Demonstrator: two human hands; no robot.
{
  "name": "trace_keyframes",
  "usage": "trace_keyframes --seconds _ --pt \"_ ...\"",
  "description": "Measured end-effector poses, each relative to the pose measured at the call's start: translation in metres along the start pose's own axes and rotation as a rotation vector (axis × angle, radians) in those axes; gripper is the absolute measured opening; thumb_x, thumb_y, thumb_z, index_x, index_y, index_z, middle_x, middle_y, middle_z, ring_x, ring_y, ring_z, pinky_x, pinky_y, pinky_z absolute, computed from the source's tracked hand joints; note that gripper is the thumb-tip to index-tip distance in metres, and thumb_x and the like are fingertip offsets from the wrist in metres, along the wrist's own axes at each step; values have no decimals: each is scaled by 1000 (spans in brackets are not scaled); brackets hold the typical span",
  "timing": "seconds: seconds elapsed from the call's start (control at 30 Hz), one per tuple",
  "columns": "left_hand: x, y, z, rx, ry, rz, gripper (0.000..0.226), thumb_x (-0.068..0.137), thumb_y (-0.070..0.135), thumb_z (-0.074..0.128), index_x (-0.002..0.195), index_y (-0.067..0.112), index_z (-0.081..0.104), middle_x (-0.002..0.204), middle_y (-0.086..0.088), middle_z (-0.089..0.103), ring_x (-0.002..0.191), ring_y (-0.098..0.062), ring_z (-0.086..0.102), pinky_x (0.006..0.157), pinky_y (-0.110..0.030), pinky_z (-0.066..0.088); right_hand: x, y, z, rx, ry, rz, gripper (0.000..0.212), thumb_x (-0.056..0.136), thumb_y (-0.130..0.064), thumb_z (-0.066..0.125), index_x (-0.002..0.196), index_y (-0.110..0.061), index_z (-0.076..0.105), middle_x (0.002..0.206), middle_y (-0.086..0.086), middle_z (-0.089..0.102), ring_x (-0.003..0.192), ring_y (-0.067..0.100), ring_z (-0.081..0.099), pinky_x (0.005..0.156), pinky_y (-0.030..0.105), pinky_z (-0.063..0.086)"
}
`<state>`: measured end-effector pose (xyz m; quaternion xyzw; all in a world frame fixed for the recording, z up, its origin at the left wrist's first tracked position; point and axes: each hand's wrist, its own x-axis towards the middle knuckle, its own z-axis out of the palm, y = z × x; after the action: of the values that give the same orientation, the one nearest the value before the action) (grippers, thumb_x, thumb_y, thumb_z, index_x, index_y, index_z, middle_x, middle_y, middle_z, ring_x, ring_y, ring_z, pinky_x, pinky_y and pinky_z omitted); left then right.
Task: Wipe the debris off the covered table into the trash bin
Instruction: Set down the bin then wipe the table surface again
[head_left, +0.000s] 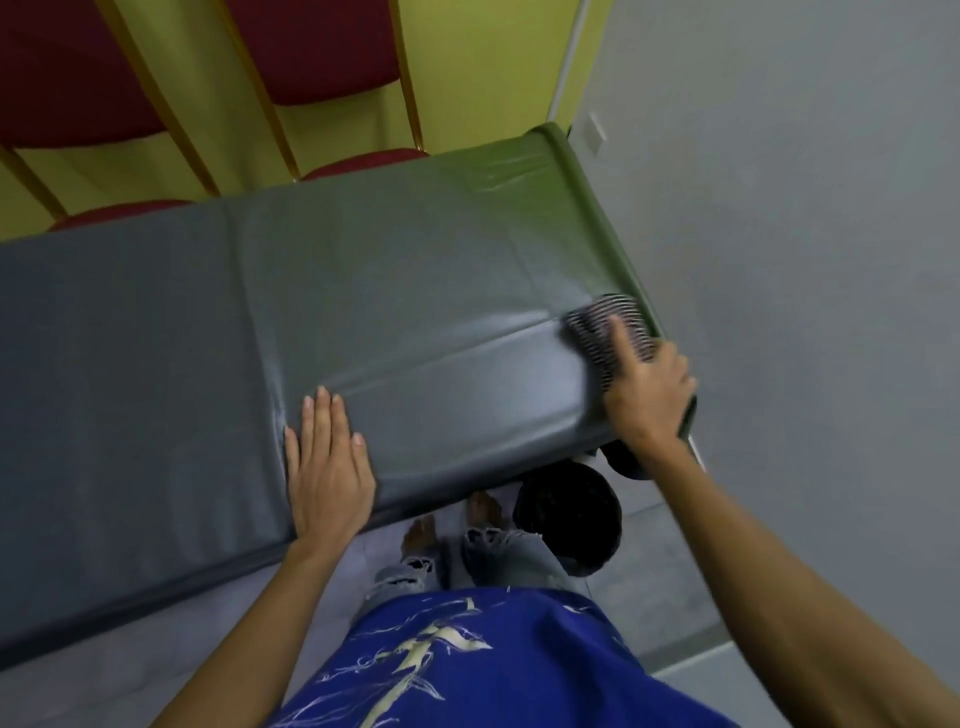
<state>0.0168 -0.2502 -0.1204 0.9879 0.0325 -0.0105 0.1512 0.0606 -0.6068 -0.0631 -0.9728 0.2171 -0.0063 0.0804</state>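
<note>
Shirt fabric, blue with pale streaks, fills the near edge below us, and past it we see frayed jeans and our bare feet on the grey floor. Just right of the feet stands the black trash bin, on the floor beneath the near right corner of the covered table. Our left hand lies flat on the table's near edge, fingers straight and together, holding nothing. Our right hand is at the table's right end, above the bin, fingers curled over a striped cloth that it presses on the grey cover, forefinger stretched out. The cloth is blurred. Beyond the far edge stand red chairs against a yellow-green backdrop.
</note>
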Motion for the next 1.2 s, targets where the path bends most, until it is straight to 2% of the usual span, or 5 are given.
trace_keyframes --seconds 0.1,0.4,0.73,1.03,1.2 --pt "5 16 2 -45 33 -89 61 98 26 21 154 1 24 164 -11 17 153 -25 10 124 -50 5 14 3 -7 154 34 121 76 82 -13 58 150 -38 36 125 25 48 106 45 51 93 52 41" --pt "16 56 18 -25 56 -187 63 93 21 25 154 1 23 165 -10 15 153 -22 6 124 -49 4 -95 -137 28 208 -174 -623 75 80 -22 63 147 -42 37 129 13 49 101 31 50 79 43 40" --pt "17 58 16 -68 68 -208 61 100 29 21 154 1 21 165 -11 13 154 -22 5 124 -42 -1 49 -15 0 194 -24 -129 78 76 -10 59 146 -40 42 121 20 50 107 41 50 92 49 41" --pt "46 55 14 -113 129 -317 53 99 15 37 149 -2 33 162 -17 21 153 -28 9 123 -50 7 -50 -190 31 260 -147 -731 55 91 -34 55 144 -42 42 126 13 47 105 34 49 83 43 39" --pt "43 54 20 -50 173 -333 58 99 24 22 150 -2 31 161 -14 25 152 -26 15 124 -47 10 6 -151 30 155 -114 -804 62 84 -20 49 143 -41 46 127 16 50 106 37 50 84 45 40"
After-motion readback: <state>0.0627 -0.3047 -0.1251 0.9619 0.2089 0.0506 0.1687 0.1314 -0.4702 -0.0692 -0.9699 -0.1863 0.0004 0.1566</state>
